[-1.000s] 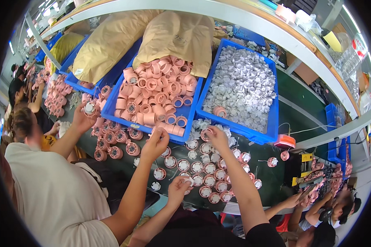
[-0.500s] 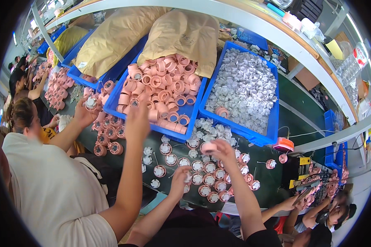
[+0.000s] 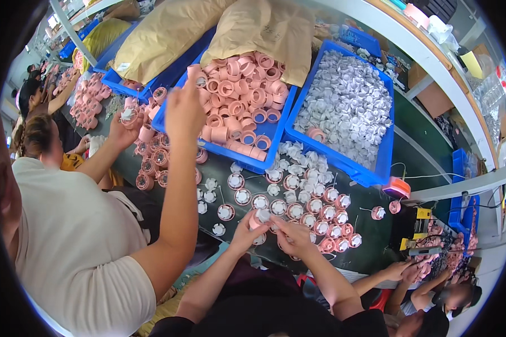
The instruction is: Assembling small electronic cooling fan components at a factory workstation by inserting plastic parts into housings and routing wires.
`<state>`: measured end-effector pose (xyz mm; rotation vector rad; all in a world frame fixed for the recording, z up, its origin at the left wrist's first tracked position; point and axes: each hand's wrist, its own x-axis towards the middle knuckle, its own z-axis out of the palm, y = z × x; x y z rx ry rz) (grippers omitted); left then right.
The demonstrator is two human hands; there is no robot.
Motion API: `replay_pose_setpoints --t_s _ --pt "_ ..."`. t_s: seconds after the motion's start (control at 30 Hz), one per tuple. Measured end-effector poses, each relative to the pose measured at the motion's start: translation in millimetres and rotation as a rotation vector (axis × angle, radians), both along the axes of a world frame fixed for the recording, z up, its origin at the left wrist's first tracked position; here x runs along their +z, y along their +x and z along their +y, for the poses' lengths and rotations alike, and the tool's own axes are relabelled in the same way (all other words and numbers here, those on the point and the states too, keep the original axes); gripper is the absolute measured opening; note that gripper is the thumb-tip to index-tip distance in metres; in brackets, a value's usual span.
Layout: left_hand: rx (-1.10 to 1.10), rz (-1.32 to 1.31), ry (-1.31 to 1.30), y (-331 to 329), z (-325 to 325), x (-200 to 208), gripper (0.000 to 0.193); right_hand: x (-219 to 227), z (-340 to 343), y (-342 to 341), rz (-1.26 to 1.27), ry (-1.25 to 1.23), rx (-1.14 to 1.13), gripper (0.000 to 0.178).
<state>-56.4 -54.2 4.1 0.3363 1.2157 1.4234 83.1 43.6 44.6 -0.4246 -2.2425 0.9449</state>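
Note:
In front of my body, my left hand (image 3: 244,233) is closed around a pink ring with a white flower-shaped insert (image 3: 261,217) at its top. My right hand (image 3: 294,238) meets it from the right, thumb and forefinger pinched at the ring's side; what lies between those fingertips is too small to make out. Beyond and right of my hands, several pink rings with white inserts (image 3: 294,211) stand in rows on the dark green table (image 3: 371,247), some with thin wires. Loose white inserts (image 3: 303,168) lie heaped behind them.
A blue bin (image 3: 262,166) holds pink rings spilling from a brown sack (image 3: 264,28); another blue bin (image 3: 392,149) holds white inserts. On my left, a co-worker's forearm (image 3: 180,185) reaches to the ring bin. A red-orange device (image 3: 398,187) stands at right, below a metal shelf frame (image 3: 433,84).
My right hand has come down and left with the pink ring to my left hand, which has risen slightly. The ring and white insert are now together. The view has shifted a little.

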Motion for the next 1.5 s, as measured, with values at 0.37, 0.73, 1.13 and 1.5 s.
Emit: replay_pose_setpoints --t_s 0.37,0.73,1.13,1.5 --pt "0.068 1.066 -0.089 -27 -46 -47 0.074 -51 -11 -60 -0.444 -0.333 -0.021 0.050" --pt "0.094 1.039 -0.237 -17 -84 -44 0.040 -81 -26 -86 -0.450 0.022 -0.009 0.045" --pt "0.019 1.116 -0.231 -28 -73 -37 0.044 -36 28 -71 -0.540 -0.283 -0.221 0.029" --pt "-0.057 1.172 -0.139 -21 -58 -23 0.042 -70 121 -98 -0.494 -0.382 -0.671 0.048"
